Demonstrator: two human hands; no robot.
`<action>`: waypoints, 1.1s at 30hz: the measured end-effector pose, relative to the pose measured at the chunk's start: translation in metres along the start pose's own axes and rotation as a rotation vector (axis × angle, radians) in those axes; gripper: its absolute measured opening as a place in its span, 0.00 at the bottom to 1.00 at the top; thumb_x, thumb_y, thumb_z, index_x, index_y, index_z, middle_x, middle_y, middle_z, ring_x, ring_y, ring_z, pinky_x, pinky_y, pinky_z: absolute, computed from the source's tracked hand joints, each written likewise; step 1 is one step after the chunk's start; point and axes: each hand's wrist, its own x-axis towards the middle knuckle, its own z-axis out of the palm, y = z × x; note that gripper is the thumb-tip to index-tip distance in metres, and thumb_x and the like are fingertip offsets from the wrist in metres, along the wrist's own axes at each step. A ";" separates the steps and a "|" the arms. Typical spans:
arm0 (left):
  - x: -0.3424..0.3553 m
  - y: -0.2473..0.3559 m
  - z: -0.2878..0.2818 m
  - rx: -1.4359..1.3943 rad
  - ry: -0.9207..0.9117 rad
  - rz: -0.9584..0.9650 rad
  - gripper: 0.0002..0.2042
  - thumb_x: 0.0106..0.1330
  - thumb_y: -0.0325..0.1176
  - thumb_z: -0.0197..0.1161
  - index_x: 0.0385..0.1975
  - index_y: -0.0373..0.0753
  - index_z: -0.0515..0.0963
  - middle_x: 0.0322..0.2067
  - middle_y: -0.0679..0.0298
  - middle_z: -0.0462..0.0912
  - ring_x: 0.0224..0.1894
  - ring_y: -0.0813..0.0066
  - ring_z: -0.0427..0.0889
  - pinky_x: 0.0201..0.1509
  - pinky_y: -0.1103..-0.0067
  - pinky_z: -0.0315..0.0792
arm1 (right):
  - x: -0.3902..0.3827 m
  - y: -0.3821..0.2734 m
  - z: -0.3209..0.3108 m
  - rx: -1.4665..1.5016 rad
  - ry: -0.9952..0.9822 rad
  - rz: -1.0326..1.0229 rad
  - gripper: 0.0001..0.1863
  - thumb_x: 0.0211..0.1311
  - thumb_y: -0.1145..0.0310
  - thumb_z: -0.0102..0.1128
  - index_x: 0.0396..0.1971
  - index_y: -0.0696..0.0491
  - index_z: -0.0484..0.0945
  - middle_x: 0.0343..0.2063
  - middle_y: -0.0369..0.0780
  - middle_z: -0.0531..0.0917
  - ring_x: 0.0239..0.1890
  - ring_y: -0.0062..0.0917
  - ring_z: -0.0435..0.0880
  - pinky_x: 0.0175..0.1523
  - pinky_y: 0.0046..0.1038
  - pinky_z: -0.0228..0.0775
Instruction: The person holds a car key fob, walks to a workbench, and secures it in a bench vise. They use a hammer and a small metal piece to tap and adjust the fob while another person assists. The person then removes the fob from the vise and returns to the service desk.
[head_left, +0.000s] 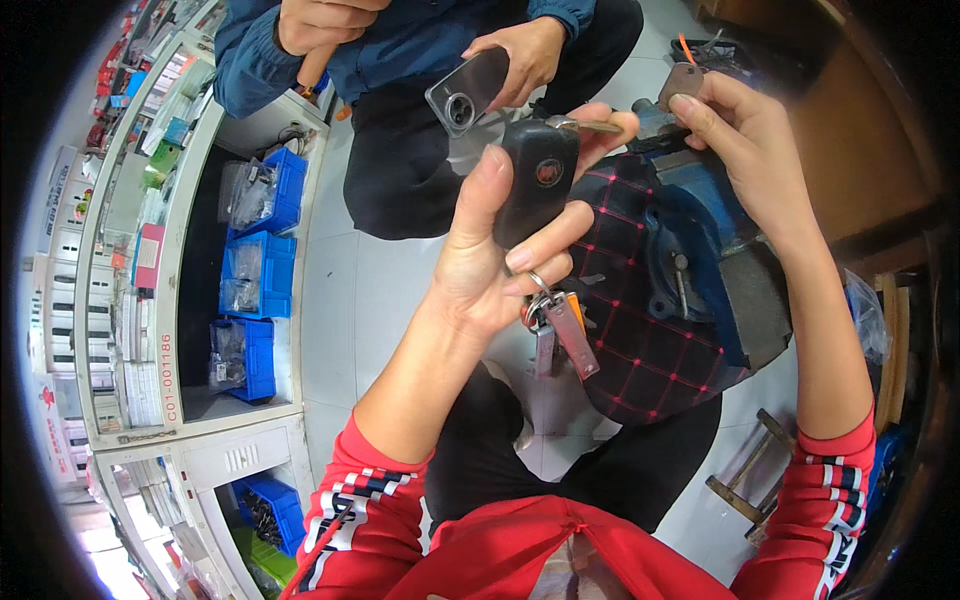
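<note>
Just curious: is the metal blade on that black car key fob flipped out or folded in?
Out: the metal blade projects sideways from the black car key fob.

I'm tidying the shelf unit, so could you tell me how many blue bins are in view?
4: three stacked along the shelf bay, top, middle and lower, and one in the cabinet below. More may be hidden.
</note>
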 end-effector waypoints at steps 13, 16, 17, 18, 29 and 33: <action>0.023 -0.009 0.004 1.687 0.161 0.369 0.28 0.43 0.30 0.71 0.48 0.30 0.73 0.46 0.55 0.75 0.49 0.63 0.76 0.53 0.77 0.67 | -0.003 0.001 0.001 0.151 0.029 -0.088 0.13 0.58 0.64 0.60 0.22 0.58 0.74 0.15 0.31 0.70 0.21 0.12 0.67 0.26 0.17 0.59; 0.030 -0.006 0.001 1.772 0.160 0.330 0.28 0.45 0.27 0.71 0.51 0.34 0.73 0.50 0.60 0.73 0.52 0.73 0.72 0.55 0.79 0.67 | -0.004 -0.001 0.002 0.081 0.036 -0.086 0.13 0.58 0.64 0.61 0.23 0.59 0.74 0.15 0.32 0.70 0.21 0.13 0.67 0.26 0.18 0.59; 0.033 -0.003 0.001 1.820 0.148 0.318 0.28 0.45 0.28 0.71 0.50 0.34 0.73 0.50 0.59 0.73 0.52 0.72 0.73 0.55 0.79 0.67 | -0.004 -0.002 0.002 0.049 0.032 -0.084 0.13 0.58 0.64 0.60 0.23 0.59 0.75 0.15 0.33 0.70 0.21 0.13 0.68 0.26 0.18 0.60; 0.033 -0.001 0.002 1.827 0.128 0.302 0.28 0.45 0.28 0.71 0.50 0.34 0.73 0.50 0.59 0.73 0.52 0.71 0.73 0.55 0.78 0.67 | -0.004 -0.002 0.003 0.041 0.032 -0.086 0.13 0.57 0.64 0.61 0.23 0.59 0.75 0.15 0.34 0.70 0.21 0.13 0.68 0.26 0.19 0.60; 0.033 0.000 0.006 1.916 0.178 0.296 0.26 0.45 0.29 0.71 0.47 0.31 0.74 0.47 0.58 0.74 0.49 0.70 0.75 0.53 0.80 0.68 | -0.009 -0.012 0.001 -0.070 -0.051 -0.104 0.11 0.59 0.67 0.59 0.24 0.59 0.72 0.22 0.31 0.68 0.27 0.12 0.64 0.33 0.17 0.57; 0.035 -0.001 0.002 1.836 0.213 0.237 0.26 0.45 0.29 0.71 0.48 0.32 0.74 0.47 0.59 0.73 0.49 0.71 0.75 0.52 0.80 0.68 | -0.008 -0.012 0.000 -0.118 -0.083 -0.086 0.10 0.59 0.68 0.59 0.24 0.59 0.72 0.23 0.31 0.68 0.27 0.12 0.64 0.33 0.17 0.58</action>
